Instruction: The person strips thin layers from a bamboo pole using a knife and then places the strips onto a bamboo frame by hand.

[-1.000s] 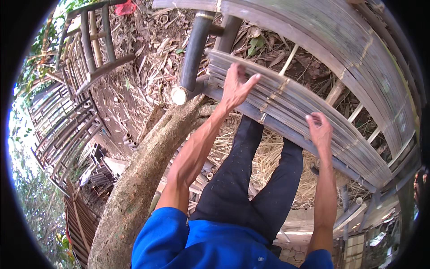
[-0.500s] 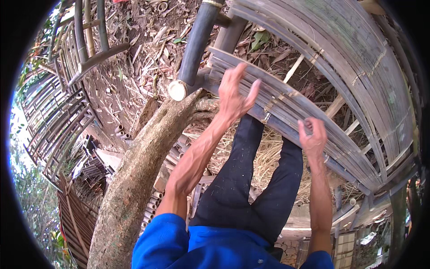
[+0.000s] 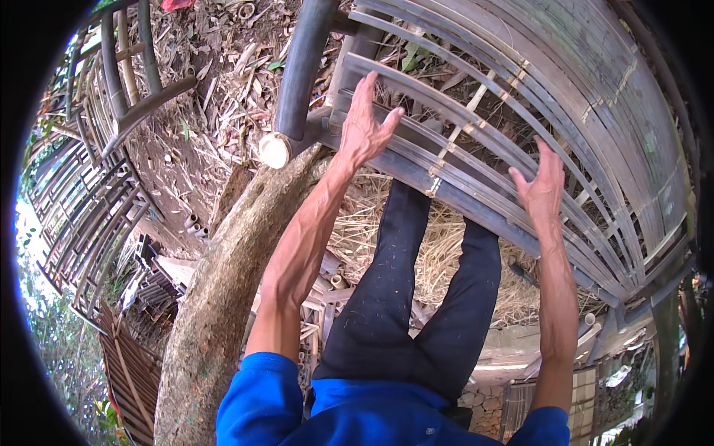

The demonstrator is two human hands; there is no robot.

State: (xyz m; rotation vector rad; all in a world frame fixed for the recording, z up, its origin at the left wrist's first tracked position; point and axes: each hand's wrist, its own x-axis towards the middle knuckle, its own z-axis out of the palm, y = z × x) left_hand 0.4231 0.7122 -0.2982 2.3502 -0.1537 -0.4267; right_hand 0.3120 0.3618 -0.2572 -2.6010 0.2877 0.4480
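A bench-like frame of bamboo slats point(image 3: 647, 141) spreads in front of me, its thin strips lashed to cross-pieces. My left hand point(image 3: 363, 132) lies over the left ends of the near slats, fingers stretched and thumb apart. A loose-looking bamboo slat point(image 3: 425, 90) runs from beside its fingertips toward the right. My right hand point(image 3: 544, 186) is over the slats farther right, also open, fingers pointing away from me; whether it touches them I cannot tell. Between the hands, pale ties point(image 3: 436, 181) cross the strips near the dark front bamboo pole point(image 3: 476, 207).
A thick dark bamboo pole point(image 3: 303, 70) joins the frame at its left corner, near a pale cut end point(image 3: 275, 151). A tree trunk point(image 3: 223, 275) slants along my left. Bamboo racks point(image 3: 97, 201) stand far left. Straw point(image 3: 439, 260) lies beneath, around my legs.
The near slats, bunched together before, now lie spread with gaps between them. Both hands have moved farther from me, the right also rightward. The right hand's curled fingers have straightened.
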